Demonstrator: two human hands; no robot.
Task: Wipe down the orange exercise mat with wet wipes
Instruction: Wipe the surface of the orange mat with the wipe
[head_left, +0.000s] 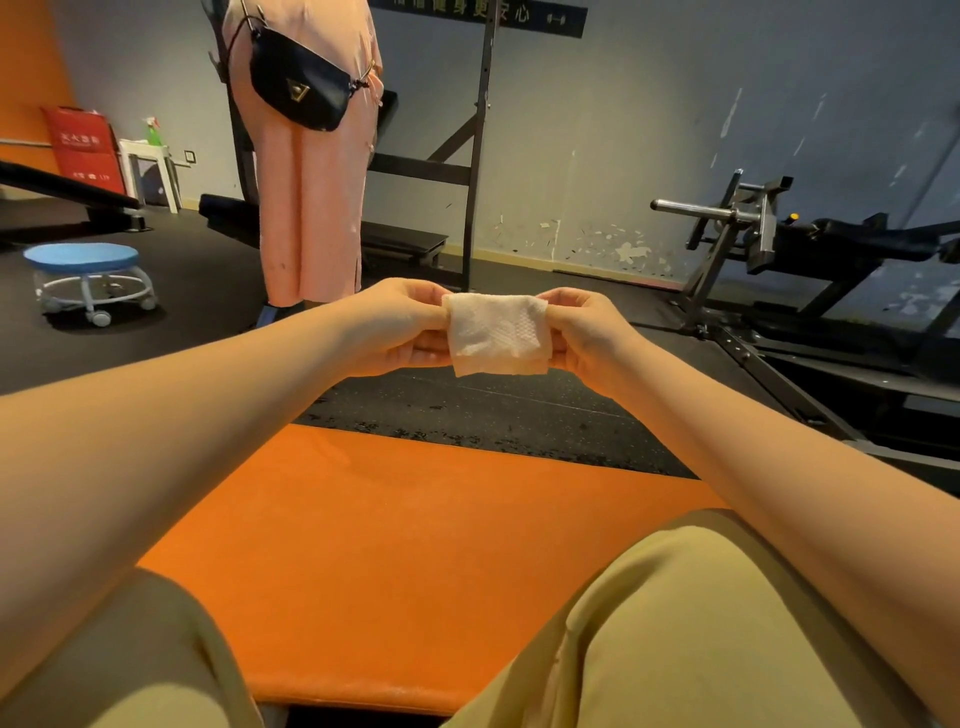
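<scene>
Both hands are raised in front of the person and hold one wet wipe (497, 332) between them. The left hand (395, 327) pinches the left edge of the wipe with curled fingers, and the right hand (587, 335) pinches the right edge in the same way. The wipe is white, folded to a small rectangle, and it hangs a little below the fingers. It is in the air, not touching the orange exercise mat (415, 545). The mat lies flat on the dark floor (493, 405), below the forearms, and its orange surface shows between the two knees in khaki trousers (701, 623). The far edge of the mat is nearer to the person than the wipe appears. On the left, well apart from the mat, stands a low stool (83, 257) with a blue round seat and small wheels. Behind the hands a pink garment (311, 182) hangs on a black metal rack (480, 156), and a black bag (298, 85) hangs over it. At the right stands a black weight machine (779, 234) near the grey wall. Far at the left a green spray bottle (152, 131) stands on a small white table (150, 161), beside a red box (83, 148).
</scene>
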